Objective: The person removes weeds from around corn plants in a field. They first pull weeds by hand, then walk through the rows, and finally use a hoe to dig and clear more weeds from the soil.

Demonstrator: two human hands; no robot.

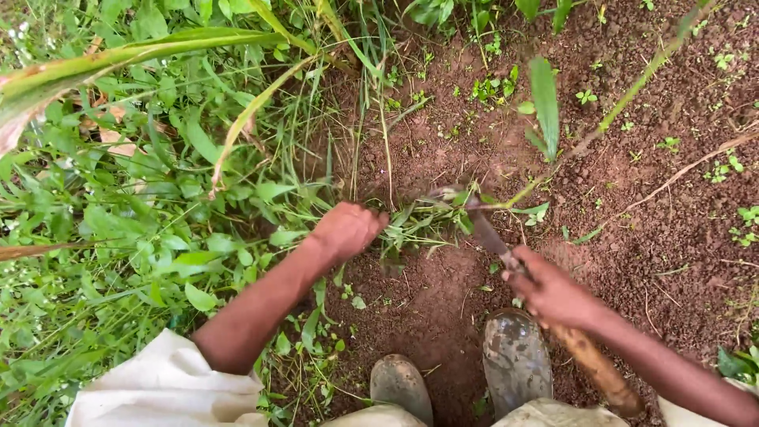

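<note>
Gripping a bunch of green weeds (419,221), the left hand (348,229) is closed into a fist around the stems, low to the ground where the thick greenery meets bare soil. The bunch sprouts from the right side of the fist and spreads across the reddish-brown earth (632,237) towards the blade. The right hand (549,292) is wrapped tightly around the wooden handle (593,364) of a cutting tool, a sickle or short hoe; its dark metal blade (486,229) runs up and left from the fist, and the tip lies in among the weeds held by the other hand. Whether the edge touches the stems or the soil cannot be told, as leaves cover it.

Between the two hands lies a patch of scraped, loose dirt. Below it stand two muddy rubber boots (514,364), the right one further forward and just beside the right hand, the left one (402,387) lower in view. Both forearms are bare, and a pale rolled sleeve (170,387) shows at the left elbow.

Left of the cleared ground grows a dense mass of leafy plants and grass (158,221), with long pale blades (142,51) arching across the top. Small seedlings (490,87) dot the soil beyond, and thin dry stalks (688,170) lie across it on the right.
</note>
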